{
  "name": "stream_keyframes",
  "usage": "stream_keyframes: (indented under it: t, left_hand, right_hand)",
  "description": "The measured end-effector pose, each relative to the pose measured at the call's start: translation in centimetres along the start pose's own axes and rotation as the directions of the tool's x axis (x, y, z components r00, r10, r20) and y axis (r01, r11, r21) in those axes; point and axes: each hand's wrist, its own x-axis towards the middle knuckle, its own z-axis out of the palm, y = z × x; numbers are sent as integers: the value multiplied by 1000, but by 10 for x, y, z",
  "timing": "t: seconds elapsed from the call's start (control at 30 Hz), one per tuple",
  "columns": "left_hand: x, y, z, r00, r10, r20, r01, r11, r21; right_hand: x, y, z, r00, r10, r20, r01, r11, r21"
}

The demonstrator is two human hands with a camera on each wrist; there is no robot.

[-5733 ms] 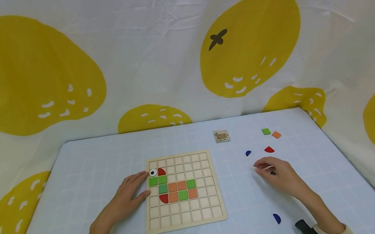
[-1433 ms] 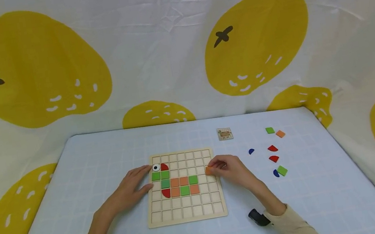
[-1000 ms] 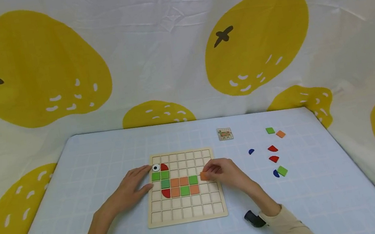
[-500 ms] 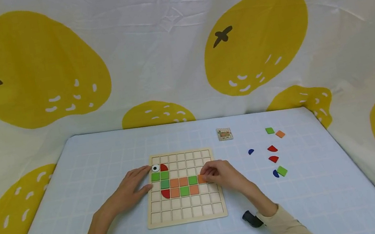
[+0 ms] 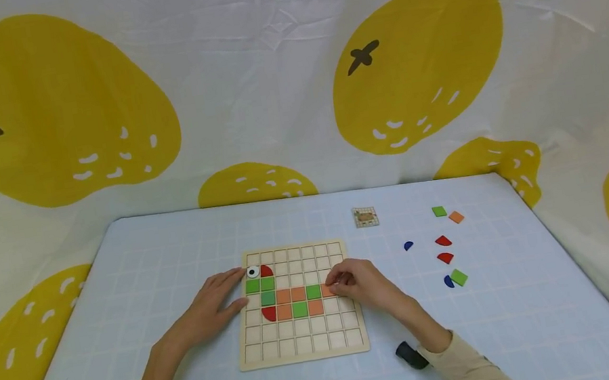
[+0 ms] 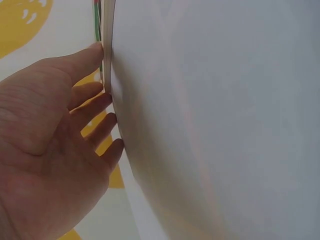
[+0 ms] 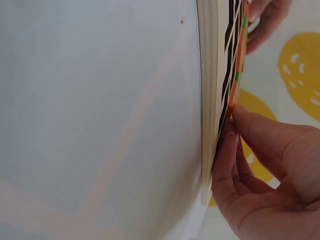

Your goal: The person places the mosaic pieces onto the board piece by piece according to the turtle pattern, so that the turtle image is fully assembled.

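Observation:
A wooden grid board (image 5: 305,355) lies on the table, with a pattern of colored tiles in its cells. My left hand (image 5: 204,313) rests at its left edge, fingers stretched out, thumb and fingertips touching the rim; in the left wrist view the hand (image 6: 55,135) shows its palm side. My right hand (image 5: 364,283) pinches an orange square tile (image 5: 326,291) between thumb and curled fingers. This tile sits in the cell right of a green square tile (image 5: 313,292), partly covered by the fingertips. In the right wrist view, thumb and forefinger of the right hand (image 7: 265,175) meet at the board's surface.
A small picture card (image 5: 365,217) lies beyond the board. Loose pieces lie to the right: a green square (image 5: 439,211), an orange square (image 5: 456,217), red quarter-rounds (image 5: 443,240), a blue half-round (image 5: 408,245), and another green square (image 5: 458,277) overlapping a blue piece (image 5: 448,282).
My right hand came from the loose pieces on the right to the board with the orange tile, then lowered it into the cell beside the green tile. The left hand stayed at the board's edge.

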Motion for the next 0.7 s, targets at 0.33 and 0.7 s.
stream_keyframes:
  t: [0.33, 0.7]
  left_hand:
    - [2, 1, -1, 1000, -7, 11, 7, 1000, -2]
    - [2, 2, 0, 1000, -15, 11, 15, 1000, 0]
  right_hand:
    - [-6, 6, -8, 1000, 10, -16, -10, 1000, -17]
    - [-23, 22, -31, 988, 126, -91, -132, 989, -71]
